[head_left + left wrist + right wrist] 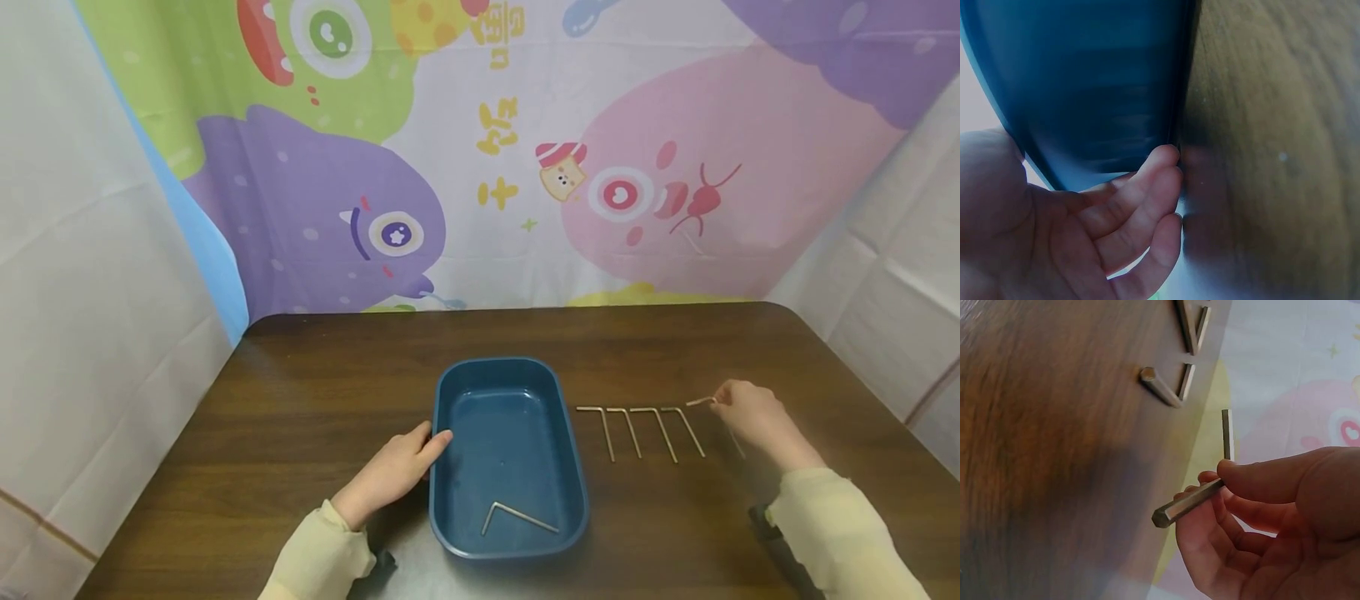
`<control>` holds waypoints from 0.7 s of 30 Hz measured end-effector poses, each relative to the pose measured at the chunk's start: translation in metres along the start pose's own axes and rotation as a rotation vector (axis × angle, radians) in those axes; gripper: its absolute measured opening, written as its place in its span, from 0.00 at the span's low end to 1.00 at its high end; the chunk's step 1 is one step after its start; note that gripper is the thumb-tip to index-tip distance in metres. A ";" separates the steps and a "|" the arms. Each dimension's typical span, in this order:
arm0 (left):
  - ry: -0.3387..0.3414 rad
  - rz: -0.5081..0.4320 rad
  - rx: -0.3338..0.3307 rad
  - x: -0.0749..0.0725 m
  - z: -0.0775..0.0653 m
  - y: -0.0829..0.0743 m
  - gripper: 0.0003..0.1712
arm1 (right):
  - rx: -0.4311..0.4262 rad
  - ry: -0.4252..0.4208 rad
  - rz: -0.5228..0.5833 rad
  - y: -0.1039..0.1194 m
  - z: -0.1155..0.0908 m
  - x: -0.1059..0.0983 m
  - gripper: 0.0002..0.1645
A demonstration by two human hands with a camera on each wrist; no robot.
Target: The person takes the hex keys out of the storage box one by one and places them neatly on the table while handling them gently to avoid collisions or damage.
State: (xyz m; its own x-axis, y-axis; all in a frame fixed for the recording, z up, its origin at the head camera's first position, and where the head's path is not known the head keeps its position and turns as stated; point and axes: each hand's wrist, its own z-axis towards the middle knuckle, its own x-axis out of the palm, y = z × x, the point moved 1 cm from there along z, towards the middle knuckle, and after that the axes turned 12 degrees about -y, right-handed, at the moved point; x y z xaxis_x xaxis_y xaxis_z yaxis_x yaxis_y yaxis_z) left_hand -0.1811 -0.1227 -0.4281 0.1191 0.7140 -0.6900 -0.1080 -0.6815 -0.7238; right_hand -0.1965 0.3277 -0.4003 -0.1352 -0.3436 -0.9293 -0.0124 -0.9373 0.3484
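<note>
A blue plastic tray [502, 462] stands on the table, with one L-shaped hex key [525, 517] lying inside near its front end. My left hand [401, 467] grips the tray's left wall, thumb over the rim and the other fingers against the outside, low by the table in the left wrist view [1141, 219]. At the right, my right hand [761, 421] pinches another hex key [1191, 503] near its bend between thumb and fingers. Between the tray and that hand, several hex keys [663, 437] lie side by side in a row, short arms at the far end.
The brown wooden table [330, 375] has rounded far corners. Behind it hangs a cloth [495, 267] printed with cartoon creatures, and pale sheets [120, 275] cover both sides.
</note>
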 end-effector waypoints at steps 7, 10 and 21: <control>-0.001 0.001 -0.005 -0.001 0.000 0.000 0.23 | 0.013 0.049 -0.001 -0.002 0.003 0.002 0.13; -0.001 0.003 -0.002 -0.001 0.000 0.000 0.22 | 0.018 0.056 -0.004 -0.003 0.004 0.004 0.13; -0.002 0.002 0.002 0.000 0.000 0.001 0.21 | 0.026 0.095 0.006 -0.006 0.008 0.010 0.11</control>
State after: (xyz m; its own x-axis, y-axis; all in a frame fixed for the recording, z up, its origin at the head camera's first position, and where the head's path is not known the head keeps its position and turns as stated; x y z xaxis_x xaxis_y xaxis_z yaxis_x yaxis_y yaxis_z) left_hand -0.1813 -0.1230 -0.4288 0.1172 0.7129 -0.6914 -0.1106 -0.6825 -0.7224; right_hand -0.2054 0.3302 -0.4112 -0.0409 -0.3544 -0.9342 -0.0381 -0.9338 0.3559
